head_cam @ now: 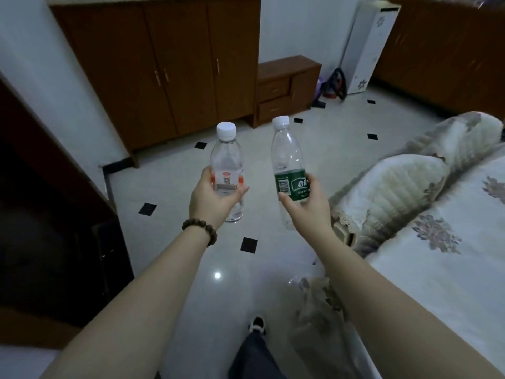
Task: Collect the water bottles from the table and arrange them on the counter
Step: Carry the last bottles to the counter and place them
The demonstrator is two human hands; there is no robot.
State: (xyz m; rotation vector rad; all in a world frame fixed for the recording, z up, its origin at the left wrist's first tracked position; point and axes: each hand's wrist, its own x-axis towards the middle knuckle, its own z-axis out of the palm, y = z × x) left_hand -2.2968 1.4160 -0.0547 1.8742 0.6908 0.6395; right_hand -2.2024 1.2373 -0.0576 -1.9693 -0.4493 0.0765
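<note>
My left hand [211,199] grips a clear water bottle with a red-and-white label [226,162] and a white cap, held upright in front of me. A second clear bottle with a green label [287,160] and a white cap stands upright in my right hand [307,205], whose fingers wrap its lower half. Both bottles are in the air above the tiled floor, about a hand's width apart. A beaded bracelet sits on my left wrist.
A tall brown wardrobe [164,64] stands ahead against the wall, with a low drawer cabinet [284,88] to its right. A bed with a floral cover [437,242] fills the right side. Dark furniture [49,214] is on the left. White floor tiles [224,269] lie between.
</note>
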